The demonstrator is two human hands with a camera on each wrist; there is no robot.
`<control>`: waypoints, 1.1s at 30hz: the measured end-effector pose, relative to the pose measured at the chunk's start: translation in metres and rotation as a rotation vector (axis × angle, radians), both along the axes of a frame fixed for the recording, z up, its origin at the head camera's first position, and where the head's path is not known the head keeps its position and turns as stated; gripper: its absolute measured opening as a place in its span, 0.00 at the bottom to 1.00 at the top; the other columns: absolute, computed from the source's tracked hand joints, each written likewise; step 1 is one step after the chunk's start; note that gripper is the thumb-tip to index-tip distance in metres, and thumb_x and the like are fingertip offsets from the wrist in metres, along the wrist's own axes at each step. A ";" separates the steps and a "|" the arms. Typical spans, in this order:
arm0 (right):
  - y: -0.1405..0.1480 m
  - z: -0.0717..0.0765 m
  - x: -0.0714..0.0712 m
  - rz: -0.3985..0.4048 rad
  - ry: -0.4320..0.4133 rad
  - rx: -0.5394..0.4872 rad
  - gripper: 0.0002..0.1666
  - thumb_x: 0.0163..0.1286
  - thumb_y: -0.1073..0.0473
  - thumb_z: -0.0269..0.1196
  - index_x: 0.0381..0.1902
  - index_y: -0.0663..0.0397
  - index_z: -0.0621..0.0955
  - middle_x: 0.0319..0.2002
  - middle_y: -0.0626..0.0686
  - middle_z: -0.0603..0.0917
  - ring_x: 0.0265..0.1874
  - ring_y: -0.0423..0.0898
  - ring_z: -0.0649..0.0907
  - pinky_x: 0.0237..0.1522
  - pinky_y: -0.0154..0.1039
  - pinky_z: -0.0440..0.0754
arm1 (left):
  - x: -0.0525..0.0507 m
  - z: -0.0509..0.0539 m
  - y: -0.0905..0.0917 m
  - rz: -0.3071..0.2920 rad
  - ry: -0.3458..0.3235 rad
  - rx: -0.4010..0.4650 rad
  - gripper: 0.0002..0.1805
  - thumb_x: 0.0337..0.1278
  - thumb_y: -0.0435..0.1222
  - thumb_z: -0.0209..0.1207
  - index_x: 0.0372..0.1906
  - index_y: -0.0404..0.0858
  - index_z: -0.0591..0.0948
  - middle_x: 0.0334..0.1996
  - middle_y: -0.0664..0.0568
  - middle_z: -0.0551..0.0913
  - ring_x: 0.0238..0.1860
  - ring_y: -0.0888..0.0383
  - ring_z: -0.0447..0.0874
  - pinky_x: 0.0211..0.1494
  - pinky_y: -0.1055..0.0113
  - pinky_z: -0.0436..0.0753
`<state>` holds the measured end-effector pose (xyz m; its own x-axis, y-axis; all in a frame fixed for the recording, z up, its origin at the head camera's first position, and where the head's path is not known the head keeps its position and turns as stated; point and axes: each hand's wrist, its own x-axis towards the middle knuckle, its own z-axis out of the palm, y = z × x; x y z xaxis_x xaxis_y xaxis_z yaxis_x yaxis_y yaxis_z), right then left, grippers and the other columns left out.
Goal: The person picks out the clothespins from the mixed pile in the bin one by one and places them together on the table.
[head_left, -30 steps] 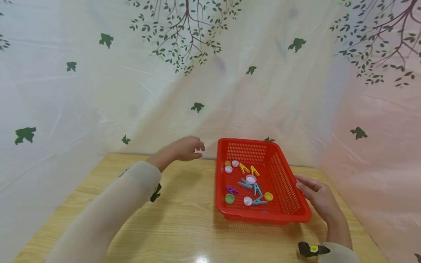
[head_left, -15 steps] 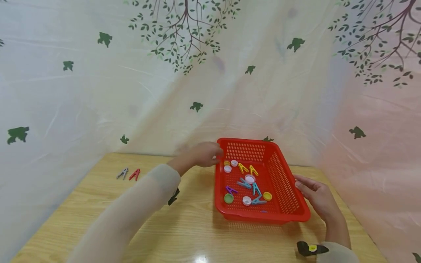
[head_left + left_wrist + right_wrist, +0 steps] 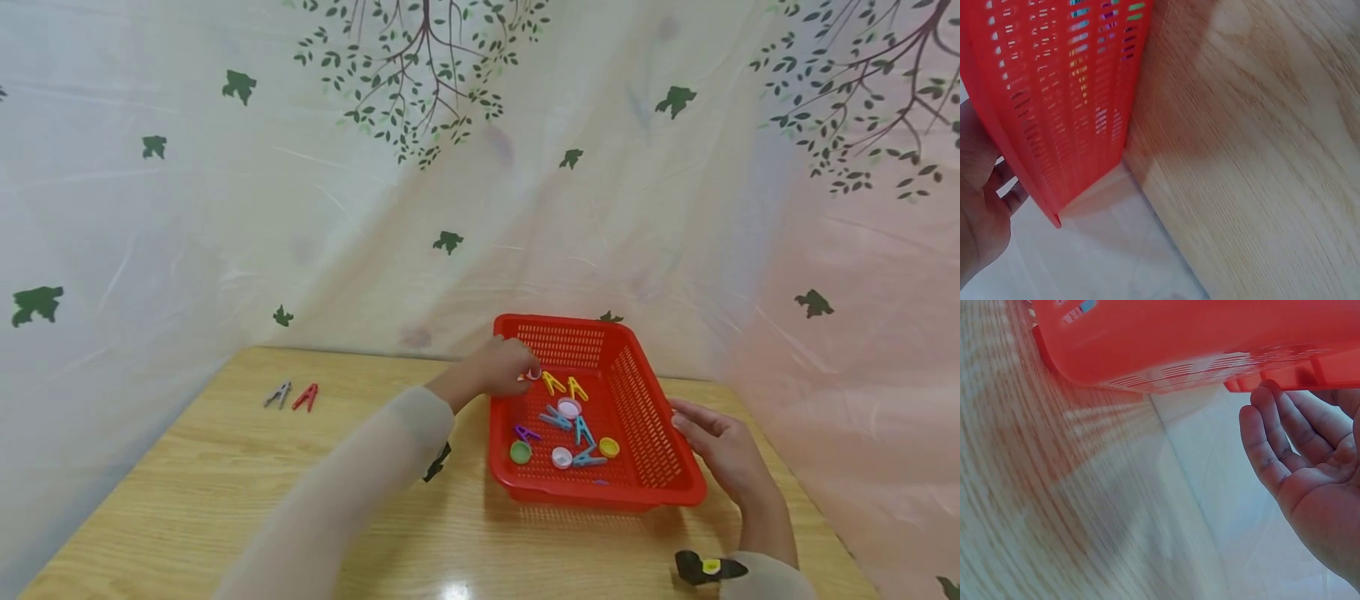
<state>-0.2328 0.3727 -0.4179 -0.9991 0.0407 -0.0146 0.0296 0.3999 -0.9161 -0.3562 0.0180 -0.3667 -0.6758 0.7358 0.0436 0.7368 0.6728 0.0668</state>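
We've dipped our left hand point(image 3: 510, 367), grip hidden, into the basket point(image 3: 585, 492) by the table's point(image 3: 187, 467) back edge, putting a white cap point(image 3: 535, 374) within reach, our right hand point(image 3: 722, 448) pinching the rim.

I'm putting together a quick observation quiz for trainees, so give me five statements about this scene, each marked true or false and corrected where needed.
1. The left hand reaches into the red basket. True.

2. The right hand is holding a blue clothespin. False: the right hand touches the basket's right rim.

3. A grey clothespin and a red clothespin lie on the table, left of the basket. True.

4. The green cap sits in the basket's far right corner. False: the green cap is near the left corner closest to the head camera.

5. A purple clothespin lies in the basket, near the green cap. True.
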 end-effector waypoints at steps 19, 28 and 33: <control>0.001 0.002 0.003 0.009 0.011 0.019 0.41 0.73 0.37 0.61 0.75 0.54 0.71 0.64 0.46 0.81 0.51 0.27 0.81 0.51 0.28 0.80 | 0.001 -0.014 0.040 -0.001 -0.155 -0.067 0.19 0.62 0.42 0.70 0.57 0.47 0.86 0.52 0.57 0.85 0.52 0.60 0.81 0.59 0.63 0.81; 0.000 0.001 -0.001 0.023 0.018 0.001 0.41 0.74 0.37 0.61 0.75 0.53 0.71 0.66 0.48 0.80 0.53 0.28 0.80 0.52 0.29 0.81 | 0.008 -0.016 0.045 0.050 -0.186 -0.182 0.21 0.58 0.44 0.72 0.58 0.55 0.86 0.50 0.62 0.84 0.50 0.60 0.79 0.63 0.59 0.80; 0.001 0.002 -0.001 0.034 0.027 -0.052 0.40 0.74 0.39 0.62 0.74 0.56 0.71 0.58 0.37 0.82 0.52 0.29 0.81 0.51 0.29 0.82 | 0.009 -0.016 0.046 0.045 -0.204 -0.208 0.23 0.59 0.42 0.72 0.61 0.57 0.84 0.55 0.62 0.83 0.55 0.60 0.78 0.66 0.58 0.78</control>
